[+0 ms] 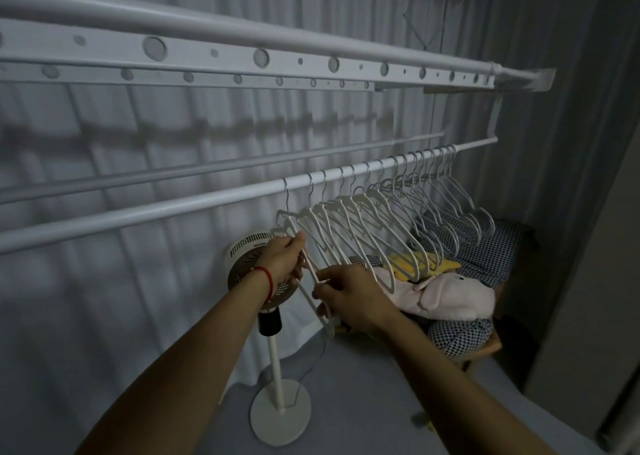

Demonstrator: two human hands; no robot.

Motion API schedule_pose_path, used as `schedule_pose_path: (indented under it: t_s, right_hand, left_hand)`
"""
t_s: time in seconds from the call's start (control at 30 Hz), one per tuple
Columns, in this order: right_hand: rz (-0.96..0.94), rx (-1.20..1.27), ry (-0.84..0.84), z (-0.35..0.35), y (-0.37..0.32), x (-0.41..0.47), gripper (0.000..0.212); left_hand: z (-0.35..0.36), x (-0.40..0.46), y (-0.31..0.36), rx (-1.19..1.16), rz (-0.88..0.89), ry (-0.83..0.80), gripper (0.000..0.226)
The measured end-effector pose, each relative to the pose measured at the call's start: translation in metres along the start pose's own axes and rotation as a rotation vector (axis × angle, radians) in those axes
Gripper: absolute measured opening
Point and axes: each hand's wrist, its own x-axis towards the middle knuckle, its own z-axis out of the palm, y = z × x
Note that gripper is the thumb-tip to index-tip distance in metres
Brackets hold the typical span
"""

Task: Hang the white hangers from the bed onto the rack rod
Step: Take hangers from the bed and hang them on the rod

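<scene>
Approx. 17 white plastic/wire hangers (398, 219) already on the long white metal rack rod (173, 209), bunched twd its right end. Leftmost white hanger (313, 274) is hooked on the rod. Left hand (285, 259) pinches its upper arm; right hand (349, 297) grips its lower part. Grey-sheeted bed (363, 402): no loose hangers visible on it, so prob. near the end. Left half of rod bare.
</scene>
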Motion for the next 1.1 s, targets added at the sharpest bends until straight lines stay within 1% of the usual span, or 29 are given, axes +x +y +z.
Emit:
schedule_pose_path:
  t_s: [0.17, 0.3, 0.4, 0.5, 0.57, 0.63, 0.7, 0.73, 0.8, 0.83, 0.9, 1.0, 1.07, 1.1]
  right_hand:
    - [-0.028, -0.031, 0.006, -0.004, 0.002, -0.003, 0.024]
    - [-0.034, -0.042, 0.020, -0.008, 0.000, -0.008, 0.027]
    - [-0.043, -0.074, 0.076, -0.013, 0.003, -0.015, 0.031]
    - [-0.036, -0.011, 0.136, -0.021, 0.010, -0.025, 0.035]
    - [-0.003, 0.019, 0.164, -0.027, 0.017, -0.037, 0.032]
    - [0.032, 0.034, 0.197, -0.032, 0.025, -0.051, 0.028]
    - [0.072, 0.047, 0.198, -0.036, 0.034, -0.068, 0.024]
    - [0.090, 0.051, 0.186, -0.038, 0.038, -0.079, 0.022]
    - [0.119, 0.046, 0.162, -0.044, 0.048, -0.103, 0.017]
    - [0.139, 0.042, 0.159, -0.048, 0.054, -0.117, 0.018]
    - [0.186, 0.045, 0.171, -0.059, 0.068, -0.145, 0.021]
    - [0.258, 0.063, 0.195, -0.079, 0.091, -0.195, 0.022]
    - [0.290, 0.093, 0.233, -0.095, 0.105, -0.237, 0.021]
    - [0.309, 0.111, 0.251, -0.105, 0.112, -0.260, 0.020]
  left_hand:
    - [0.003, -0.001, 0.006, 0.027, -0.008, -0.026, 0.044]
    - [0.004, 0.000, 0.004, -0.015, -0.023, -0.023, 0.047]
    - [0.003, -0.001, 0.005, -0.047, -0.037, -0.023, 0.046]
    - [0.003, -0.006, 0.003, -0.044, -0.027, -0.006, 0.050]
    - [0.003, -0.008, -0.002, -0.049, -0.024, -0.004, 0.052]
    - [0.004, -0.013, -0.006, -0.089, -0.053, -0.006, 0.046]
    - [0.009, -0.024, -0.008, -0.097, -0.042, 0.013, 0.033]
    - [0.013, -0.029, -0.008, -0.072, -0.015, 0.040, 0.029]
    - [0.018, -0.044, -0.008, 0.091, 0.059, 0.133, 0.028]
    - [0.021, -0.054, -0.008, 0.170, 0.093, 0.185, 0.028]
    - [0.028, -0.077, -0.010, 0.248, 0.160, 0.270, 0.027]
    - [0.061, -0.127, -0.007, 0.317, 0.359, 0.379, 0.035]
    - [0.105, -0.170, -0.002, 0.309, 0.482, 0.352, 0.033]
    - [0.133, -0.194, -0.001, 0.304, 0.515, 0.296, 0.032]
